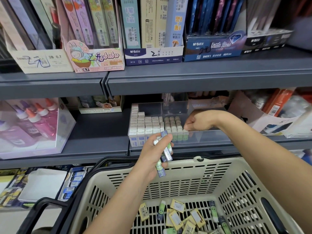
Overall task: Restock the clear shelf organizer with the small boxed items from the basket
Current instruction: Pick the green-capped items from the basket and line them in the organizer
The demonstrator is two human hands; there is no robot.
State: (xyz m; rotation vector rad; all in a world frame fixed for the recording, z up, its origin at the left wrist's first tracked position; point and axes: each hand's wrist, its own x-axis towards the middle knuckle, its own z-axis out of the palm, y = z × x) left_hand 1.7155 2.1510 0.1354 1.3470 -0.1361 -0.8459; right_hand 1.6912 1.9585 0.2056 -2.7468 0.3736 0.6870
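A clear hard-plastic organizer (211, 134) sits on a grey metal shelf (101, 130) at centre frame. Its left bay is packed with white square-topped cartons (146, 124); the next bay is part filled. The right hand (199, 123), at 2 o'clock from the left, curls its fingers down and pinches the top of a green box (185, 136) ending the front row. The left hand (155, 154) grips a bunch of slim rectangular boxes (168, 152). At 6 o'clock, a beige slotted plastic basket (185, 164) holds loose yellow and green packs (175, 217).
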